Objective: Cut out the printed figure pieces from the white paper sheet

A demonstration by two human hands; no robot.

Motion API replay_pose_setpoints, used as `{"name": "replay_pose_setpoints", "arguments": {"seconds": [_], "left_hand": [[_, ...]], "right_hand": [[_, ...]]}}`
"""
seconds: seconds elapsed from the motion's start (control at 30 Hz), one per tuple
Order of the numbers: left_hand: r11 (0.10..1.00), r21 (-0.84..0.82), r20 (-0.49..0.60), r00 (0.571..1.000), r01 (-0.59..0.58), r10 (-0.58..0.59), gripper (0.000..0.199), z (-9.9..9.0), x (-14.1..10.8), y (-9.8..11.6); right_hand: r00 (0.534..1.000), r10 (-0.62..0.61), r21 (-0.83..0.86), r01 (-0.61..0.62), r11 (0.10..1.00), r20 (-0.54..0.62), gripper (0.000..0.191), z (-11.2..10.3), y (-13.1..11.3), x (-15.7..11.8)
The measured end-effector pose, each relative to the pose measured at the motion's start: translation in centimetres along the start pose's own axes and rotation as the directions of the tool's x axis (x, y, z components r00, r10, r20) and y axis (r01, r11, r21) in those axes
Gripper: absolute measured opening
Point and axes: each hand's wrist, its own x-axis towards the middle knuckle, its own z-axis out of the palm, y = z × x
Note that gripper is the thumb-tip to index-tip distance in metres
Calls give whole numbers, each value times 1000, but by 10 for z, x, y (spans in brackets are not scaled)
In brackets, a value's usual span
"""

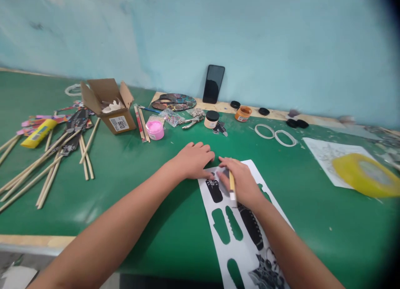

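Observation:
A white paper sheet (pixel 223 243) with black printed figures and several cut-out holes lies on the green table. My left hand (pixel 195 160) rests at the sheet's top left corner, fingers apart, with the thumb on the paper beside a black figure (pixel 214 191). My right hand (pixel 239 180) is closed around a yellow-handled tool (pixel 231 183) with a pale lower end that points down over the sheet. What the tip of that tool is cannot be made out. The right fingertips are near the left thumb, at the upper part of the sheet.
Wooden sticks (pixel 31 180), a yellow glue tube (pixel 39 133) and an open cardboard box (pixel 117 122) stand left. Behind are a pink jar (pixel 155 130), pliers (pixel 191 122), an orange jar (pixel 243 113) and a phone (pixel 214 84). Right lies a yellow tape roll (pixel 346 168).

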Motion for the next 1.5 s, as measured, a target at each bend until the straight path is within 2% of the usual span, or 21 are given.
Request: {"name": "replay_pose_setpoints", "arguments": {"seconds": [0.07, 0.17, 0.3, 0.4, 0.53, 0.57, 0.7, 0.77, 0.97, 1.07, 1.13, 1.23, 1.3, 1.4, 1.5], "left_hand": [[991, -20, 70, 989, 129, -127, 63, -4, -2, 11], [969, -50, 146, 961, 242, -233, 64, -5, -2, 24], [962, -72, 171, 953, 264, -249, 36, -3, 1, 30], [960, -98, 157, 956, 264, -247, 29, -2, 1, 31], [957, -113, 128, 959, 267, -253, 51, 0, 0, 35], [958, -114, 132, 960, 263, -248, 51, 1, -1, 36], [959, -120, 163, 958, 257, -236, 25, 3, 0, 42], [954, -116, 164, 952, 277, -257, 23, 2, 0, 45], [940, -71, 100, 940, 334, -326, 51, 4, -2, 54], [945, -76, 34, 948, 318, -316, 55, 8, -2, 55], [936, -156, 26, 948, 317, -317, 46, 11, -1, 51], [884, -343, 73, 948, 317, -311, 24, 10, 2, 42], [844, -435, 104, 949, 313, -298, 18, 9, 4, 37], [789, -545, 111, 957, 284, -268, 20, 7, 6, 32], [733, -627, 112, 962, 264, -250, 26, 8, 7, 28]], "right_hand": [[987, -99, -104, 113, 988, 127, 11, -8, 5, 1], [971, -114, -187, 155, 970, 211, 12, -20, 10, 7], [946, -128, -202, 194, 960, 298, 16, -29, 14, 22], [920, -165, -102, 214, 971, 356, 22, -31, 17, 30], [918, -178, 62, 167, 984, 353, 24, -33, 20, 29], [919, -177, 77, 160, 984, 351, 23, -34, 20, 28], [911, -208, 62, 199, 978, 356, 26, -39, 22, 19], [906, -233, 68, 223, 972, 353, 28, -40, 22, 17], [911, -197, 24, 202, 979, 363, 27, -35, 21, 21], [914, -209, 50, 205, 978, 348, 30, -33, 24, 24], [913, -215, 86, 197, 977, 348, 31, -33, 25, 25], [914, -212, 135, 175, 975, 347, 31, -36, 26, 24], [925, -204, 138, 167, 976, 321, 31, -38, 26, 23], [936, -191, 106, 167, 980, 296, 31, -40, 27, 21], [929, -187, 97, 165, 982, 319, 31, -40, 28, 21]]}}
